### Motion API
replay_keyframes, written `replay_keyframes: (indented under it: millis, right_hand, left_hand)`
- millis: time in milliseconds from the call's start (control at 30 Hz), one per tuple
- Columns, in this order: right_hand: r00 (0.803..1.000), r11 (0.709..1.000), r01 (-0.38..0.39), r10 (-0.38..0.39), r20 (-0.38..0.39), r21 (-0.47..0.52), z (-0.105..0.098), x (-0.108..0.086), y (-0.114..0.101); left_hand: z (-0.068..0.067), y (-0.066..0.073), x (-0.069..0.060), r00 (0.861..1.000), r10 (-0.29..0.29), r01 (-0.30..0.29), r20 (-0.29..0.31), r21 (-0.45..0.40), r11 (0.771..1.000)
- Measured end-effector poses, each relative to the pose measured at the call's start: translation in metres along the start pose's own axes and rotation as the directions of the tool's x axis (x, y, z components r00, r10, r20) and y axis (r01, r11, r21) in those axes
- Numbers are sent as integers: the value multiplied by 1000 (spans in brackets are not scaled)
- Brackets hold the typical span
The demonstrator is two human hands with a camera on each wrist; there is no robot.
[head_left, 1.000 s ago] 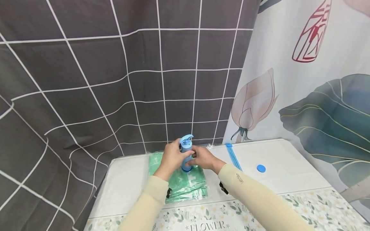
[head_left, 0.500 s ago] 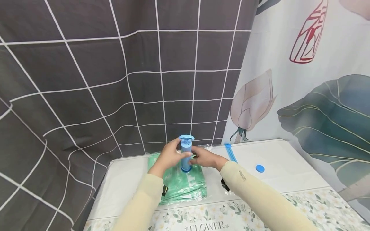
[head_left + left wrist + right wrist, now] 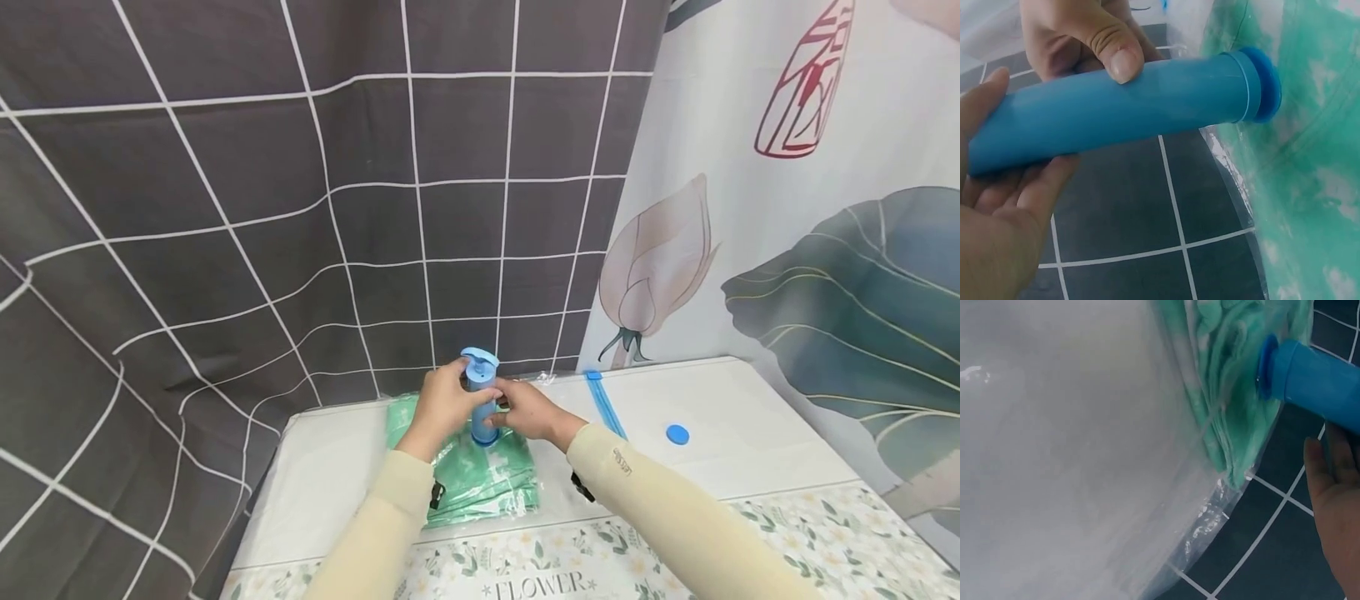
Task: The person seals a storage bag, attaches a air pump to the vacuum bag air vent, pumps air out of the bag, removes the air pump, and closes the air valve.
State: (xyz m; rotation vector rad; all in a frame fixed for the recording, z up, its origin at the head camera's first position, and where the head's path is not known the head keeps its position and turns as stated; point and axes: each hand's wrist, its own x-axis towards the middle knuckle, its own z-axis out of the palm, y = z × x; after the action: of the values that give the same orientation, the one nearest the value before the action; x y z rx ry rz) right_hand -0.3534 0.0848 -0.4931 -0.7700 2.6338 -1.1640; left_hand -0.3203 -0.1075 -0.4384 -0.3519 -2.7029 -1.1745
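Two-handed, the pump [image 3: 1116,106] stands nearly upright, base [image 3: 1267,84] on the bag [image 3: 480,485], the left hand [image 3: 441,407] grasping it nearer the handle [image 3: 480,357], the right hand [image 3: 528,408] gripping lower.

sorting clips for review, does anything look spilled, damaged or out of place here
Nothing looks spilled or damaged; the pump stands on the bag. Only the blue disc looks mildly odd: it lies by itself on the table, perhaps taken off something.
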Motion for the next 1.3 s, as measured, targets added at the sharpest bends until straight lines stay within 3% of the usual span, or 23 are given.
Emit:
replay_keyframes:
  millis: [100,200,267,333,433,533,667,800,1033,1300]
  right_hand:
    - [999,1000,-17,16,-51,-7,1,-1,1]
    - [996,1000,-22,23,-83,7,4,-1,2]
    - [994,999,-39,41,-97,21,6,-3,2]
    - [992,998,-60,63,-108,31,8,-5,2]
    - [993,997,-73,75,-92,24,7,-6,2]
    - [998,998,-54,54,-40,19,0,-5,2]
    - [998,993,0,-8,67,117,-13,0,-1]
    - [993,986,18,-37,115,164,-19,3,-1]
    - [999,999,-9,10,-34,42,-16,6,1]
    - [987,994,-67,53,-151,-88,-1,5,-13]
  left_hand:
    - [-2,0,4,997,10,-7,76,-48,999]
    - [-2,0,6,988,-17,34,151,-107,994]
    - [-1,2,6,985,-33,53,170,-118,992]
    - [2,2,2,991,-31,44,134,-95,994]
    - [9,2,-6,1000,-5,5,4,-24,1000]
    - [15,2,-11,993,20,-17,-113,27,999]
    - [15,0,-11,990,36,-33,-134,25,999]
    - [10,-1,-8,997,19,-19,-80,1,1000]
    - [4,-5,-1,997,-10,21,79,-136,990]
    - [6,-9,-6,994,-10,27,109,-158,987]
